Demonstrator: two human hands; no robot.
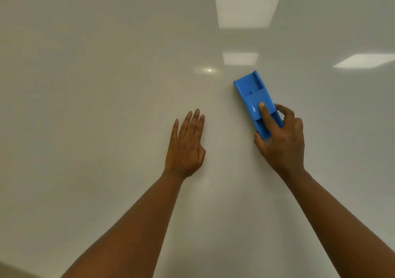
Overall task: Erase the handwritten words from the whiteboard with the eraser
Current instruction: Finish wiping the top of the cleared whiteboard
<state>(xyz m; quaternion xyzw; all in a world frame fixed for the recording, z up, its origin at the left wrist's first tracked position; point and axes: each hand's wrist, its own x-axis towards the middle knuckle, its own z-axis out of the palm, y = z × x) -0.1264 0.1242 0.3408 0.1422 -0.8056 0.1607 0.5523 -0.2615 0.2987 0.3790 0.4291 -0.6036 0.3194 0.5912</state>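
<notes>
Left hand (185, 147) flat on glossy whiteboard (96, 75), bracing; right hand (280, 136) beside it grips blue plastic eraser (253, 99) to wipe.

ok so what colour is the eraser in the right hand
Bright blue all over. The eraser shows best in the head view, gripped by the right hand.

No writing, label or number can be read on the whiteboard (106, 85) or eraser (252, 96).
</notes>
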